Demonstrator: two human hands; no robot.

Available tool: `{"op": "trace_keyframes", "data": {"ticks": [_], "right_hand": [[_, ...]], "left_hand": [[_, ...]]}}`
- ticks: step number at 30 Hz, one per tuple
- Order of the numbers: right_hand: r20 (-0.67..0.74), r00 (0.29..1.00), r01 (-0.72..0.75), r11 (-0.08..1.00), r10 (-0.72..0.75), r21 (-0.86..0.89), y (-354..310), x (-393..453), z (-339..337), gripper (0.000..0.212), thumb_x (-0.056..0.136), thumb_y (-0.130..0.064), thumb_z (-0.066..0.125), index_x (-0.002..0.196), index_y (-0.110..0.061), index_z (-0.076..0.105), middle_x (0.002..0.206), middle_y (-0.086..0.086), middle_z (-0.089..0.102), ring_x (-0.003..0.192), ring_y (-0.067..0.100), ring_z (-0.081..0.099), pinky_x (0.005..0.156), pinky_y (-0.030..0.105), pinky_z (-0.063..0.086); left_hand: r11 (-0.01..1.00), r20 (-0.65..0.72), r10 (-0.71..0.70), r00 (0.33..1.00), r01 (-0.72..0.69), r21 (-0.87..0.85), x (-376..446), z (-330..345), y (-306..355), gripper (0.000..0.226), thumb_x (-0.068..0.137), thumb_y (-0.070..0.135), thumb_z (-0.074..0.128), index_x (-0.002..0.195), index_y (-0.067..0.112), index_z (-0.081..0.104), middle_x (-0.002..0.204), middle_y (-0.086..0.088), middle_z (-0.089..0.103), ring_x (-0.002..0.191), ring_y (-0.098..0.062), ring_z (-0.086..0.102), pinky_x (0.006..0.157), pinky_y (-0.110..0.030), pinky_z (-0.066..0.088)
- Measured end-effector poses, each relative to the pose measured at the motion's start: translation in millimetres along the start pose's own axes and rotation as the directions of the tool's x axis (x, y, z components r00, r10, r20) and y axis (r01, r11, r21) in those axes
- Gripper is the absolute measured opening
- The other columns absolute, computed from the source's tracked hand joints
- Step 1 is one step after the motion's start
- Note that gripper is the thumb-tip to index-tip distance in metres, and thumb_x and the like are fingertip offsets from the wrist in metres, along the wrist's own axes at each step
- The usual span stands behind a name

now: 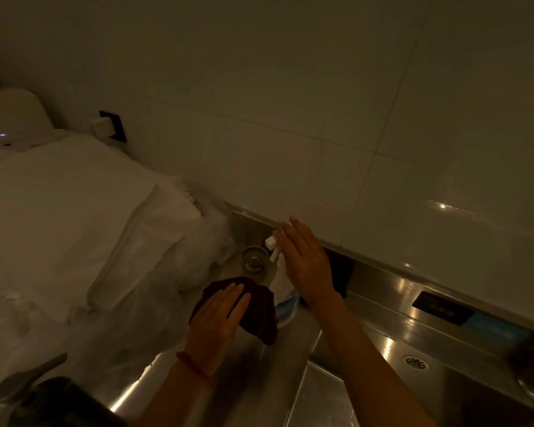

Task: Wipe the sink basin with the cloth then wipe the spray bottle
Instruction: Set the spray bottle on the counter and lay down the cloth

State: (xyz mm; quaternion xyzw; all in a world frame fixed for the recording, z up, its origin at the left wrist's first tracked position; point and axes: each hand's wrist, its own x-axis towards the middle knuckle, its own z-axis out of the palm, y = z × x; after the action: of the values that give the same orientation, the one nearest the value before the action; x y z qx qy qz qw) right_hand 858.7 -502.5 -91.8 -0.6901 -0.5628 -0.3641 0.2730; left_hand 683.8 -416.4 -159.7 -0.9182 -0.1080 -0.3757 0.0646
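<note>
Lower centre of frame: steady spray bottle (282, 291) with flat, straight-fingered right hand (305, 260); press dark cloth (256, 306) under flat left hand (216, 318) against bottle side, wiping downward

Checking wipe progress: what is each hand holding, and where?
Left hand presses flat on the dark maroon cloth, gripping nothing. Right hand hovers open by the white spray bottle's trigger head, holding nothing.

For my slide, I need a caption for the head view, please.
Left hand presses the dark cloth on the steel counter while the right hand reaches the spray bottle.
</note>
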Motion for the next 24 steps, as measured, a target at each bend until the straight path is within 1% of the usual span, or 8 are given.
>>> {"op": "trace_keyframes", "data": {"ticks": [3, 5, 7, 8, 11, 15, 20, 24], "right_hand": [[0.015, 1.000, -0.007, 1.000, 0.007, 0.004, -1, -1, -1, 0.034, 0.071, 0.008, 0.073, 0.104, 0.006, 0.065, 0.113, 0.024, 0.064, 0.110, 0.042, 0.057, 0.083, 0.052, 0.052], [0.017, 1.000, -0.006, 1.000, 0.006, -0.010, -1, -1, -1, 0.035, 0.071, 0.007, 0.074, 0.105, 0.005, 0.065, 0.113, 0.024, 0.064, 0.110, 0.041, 0.057, 0.084, 0.051, 0.052], [0.013, 1.000, -0.001, 0.999, 0.002, -0.033, -1, -2, -2, 0.037, 0.071, 0.007, 0.074, 0.106, 0.004, 0.065, 0.113, 0.023, 0.064, 0.110, 0.040, 0.057, 0.086, 0.051, 0.052], [0.013, 1.000, 0.001, 0.999, 0.000, -0.045, -1, -3, -3, 0.037, 0.071, 0.007, 0.073, 0.107, 0.004, 0.065, 0.114, 0.022, 0.064, 0.110, 0.039, 0.057, 0.087, 0.051, 0.051], [0.023, 1.000, -0.004, 0.998, 0.006, -0.070, -1, -7, -4, 0.037, 0.075, 0.005, 0.070, 0.112, 0.002, 0.063, 0.118, 0.021, 0.062, 0.114, 0.038, 0.055, 0.092, 0.049, 0.048], [0.038, 0.999, -0.030, 0.995, 0.034, -0.099, -2, -13, -8, 0.038, 0.077, 0.003, 0.068, 0.115, 0.000, 0.062, 0.121, 0.020, 0.061, 0.116, 0.035, 0.054, 0.098, 0.047, 0.044], [0.036, 0.998, -0.050, 0.991, 0.055, -0.122, -2, -20, -17, 0.040, 0.076, 0.000, 0.071, 0.116, 0.000, 0.061, 0.122, 0.020, 0.060, 0.116, 0.035, 0.054, 0.099, 0.044, 0.042], [0.000, 0.997, -0.079, 0.989, 0.079, -0.126, -7, -25, -30, 0.039, 0.079, -0.009, 0.070, 0.115, 0.003, 0.061, 0.120, 0.021, 0.061, 0.114, 0.033, 0.056, 0.097, 0.043, 0.044]], "left_hand": [[1.000, 0.003, -0.001, 1.000, 0.001, -0.003, -2, -1, 3, 0.072, 0.107, 0.021, 0.010, 0.091, -0.001, 0.077, 0.095, -0.018, 0.075, 0.084, -0.034, 0.074, 0.067, -0.043, 0.060], [1.000, -0.002, 0.002, 1.000, -0.002, -0.009, -3, -2, 4, 0.073, 0.108, 0.021, 0.010, 0.091, 0.000, 0.077, 0.095, -0.018, 0.075, 0.085, -0.033, 0.074, 0.069, -0.040, 0.060], [1.000, 0.003, 0.000, 1.000, 0.000, -0.019, -4, -2, 4, 0.073, 0.108, 0.021, 0.009, 0.091, 0.000, 0.077, 0.096, -0.018, 0.075, 0.086, -0.033, 0.074, 0.076, -0.035, 0.058], [1.000, 0.010, -0.001, 1.000, 0.002, -0.024, -4, -1, 4, 0.074, 0.108, 0.021, 0.008, 0.092, -0.001, 0.077, 0.097, -0.018, 0.075, 0.087, -0.034, 0.074, 0.078, -0.035, 0.057], [1.000, 0.022, -0.005, 1.000, 0.006, -0.022, -5, 2, 6, 0.071, 0.107, 0.021, 0.009, 0.095, -0.002, 0.076, 0.099, -0.019, 0.074, 0.089, -0.035, 0.073, 0.072, -0.044, 0.059], [0.998, 0.003, -0.014, 1.000, 0.014, -0.065, -5, 3, 7, 0.066, 0.107, 0.022, 0.014, 0.097, -0.004, 0.074, 0.100, -0.021, 0.074, 0.090, -0.036, 0.073, 0.073, -0.048, 0.058], [0.996, -0.049, 0.016, 0.999, -0.020, -0.082, -2, -1, 16, 0.066, 0.108, 0.020, 0.016, 0.092, -0.003, 0.076, 0.096, -0.021, 0.074, 0.087, -0.035, 0.074, 0.072, -0.046, 0.059], [0.996, -0.053, 0.045, 0.998, -0.049, -0.076, -2, -5, 21, 0.068, 0.107, 0.020, 0.014, 0.092, -0.001, 0.077, 0.096, -0.019, 0.075, 0.087, -0.033, 0.074, 0.072, -0.043, 0.059]]}}
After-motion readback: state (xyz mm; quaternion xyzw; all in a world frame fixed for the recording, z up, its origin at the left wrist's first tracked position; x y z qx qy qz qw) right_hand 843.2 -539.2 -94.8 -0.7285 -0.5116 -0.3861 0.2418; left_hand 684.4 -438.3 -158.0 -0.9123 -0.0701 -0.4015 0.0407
